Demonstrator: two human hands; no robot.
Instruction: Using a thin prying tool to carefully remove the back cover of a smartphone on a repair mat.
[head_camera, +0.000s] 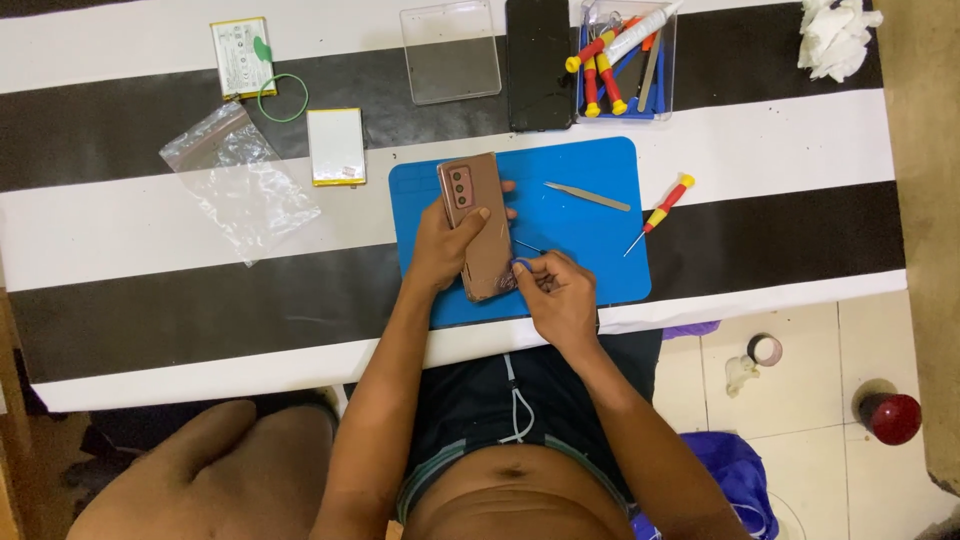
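My left hand grips a rose-gold phone with its camera side up, held over the blue work mat. My right hand pinches a small thin tool against the phone's lower right edge. Metal tweezers lie on the mat to the right of the phone. A red and yellow screwdriver rests just off the mat's right edge.
At the back stand a clear tray of screwdrivers and a glue tube, a black phone panel and a clear cover. Two flat batteries, a green ring and a plastic bag lie left. White tissue sits far right.
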